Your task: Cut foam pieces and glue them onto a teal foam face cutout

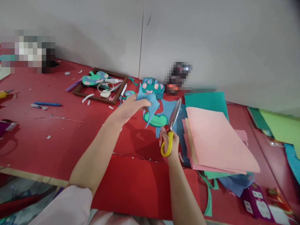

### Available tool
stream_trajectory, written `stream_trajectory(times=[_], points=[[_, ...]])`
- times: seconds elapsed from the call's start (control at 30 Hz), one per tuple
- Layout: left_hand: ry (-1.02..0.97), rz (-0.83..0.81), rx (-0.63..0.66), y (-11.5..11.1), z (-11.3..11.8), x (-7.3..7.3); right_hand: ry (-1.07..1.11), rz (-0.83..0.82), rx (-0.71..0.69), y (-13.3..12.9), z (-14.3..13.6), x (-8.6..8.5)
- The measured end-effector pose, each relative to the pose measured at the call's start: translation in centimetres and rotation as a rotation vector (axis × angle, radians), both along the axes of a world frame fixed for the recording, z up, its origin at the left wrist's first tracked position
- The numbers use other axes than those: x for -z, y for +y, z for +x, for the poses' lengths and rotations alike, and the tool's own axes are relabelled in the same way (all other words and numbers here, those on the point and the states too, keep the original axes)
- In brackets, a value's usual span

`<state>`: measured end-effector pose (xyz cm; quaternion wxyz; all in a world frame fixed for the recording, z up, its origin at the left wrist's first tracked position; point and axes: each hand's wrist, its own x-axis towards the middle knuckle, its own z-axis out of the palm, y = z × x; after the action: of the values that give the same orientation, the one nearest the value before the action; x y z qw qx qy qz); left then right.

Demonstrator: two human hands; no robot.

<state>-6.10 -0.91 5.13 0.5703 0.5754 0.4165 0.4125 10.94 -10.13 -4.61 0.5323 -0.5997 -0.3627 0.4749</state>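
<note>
Pinched between the thumb and fingers of my left hand (pixel 134 106) is a piece of blue felt (pixel 153 104), raised over the table. My right hand (pixel 170 142) is closed round the yellow handles of a pair of scissors (pixel 172 123). The blades point up and away, to the right of the blue piece and apart from it. Under the held felt lies a green curved cutout with a dark edge (pixel 158 120). Behind it sits a teal felt shape with pink spots (pixel 152 87). More blue felt (pixel 168 107) lies beside the scissors.
A brown frame (pixel 93 96) holding small tools stands at the back left. Pink sheets (pixel 217 140) are stacked over a teal sheet (pixel 207 99) on the right. Blue pens (pixel 48 103) and scraps lie left. A purple box (pixel 256 201) is at the lower right.
</note>
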Motion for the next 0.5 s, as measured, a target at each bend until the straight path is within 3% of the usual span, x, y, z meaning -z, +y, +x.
stream_trajectory(times=[0.2, 0.37, 0.5], points=[[0.039, -0.046, 0.161, -1.4, -0.6, -1.0, -0.011, 0.084, -0.016, 0.7, 0.5, -0.5], [-0.031, -0.102, 0.356, -3.2, 0.4, -2.2, 0.257, 0.148, -0.124, 0.8, -0.1, 0.1], [-0.018, -0.092, 0.353, -3.5, 0.8, -2.2, 0.452, 0.175, -0.290, 0.7, -0.3, 0.2]])
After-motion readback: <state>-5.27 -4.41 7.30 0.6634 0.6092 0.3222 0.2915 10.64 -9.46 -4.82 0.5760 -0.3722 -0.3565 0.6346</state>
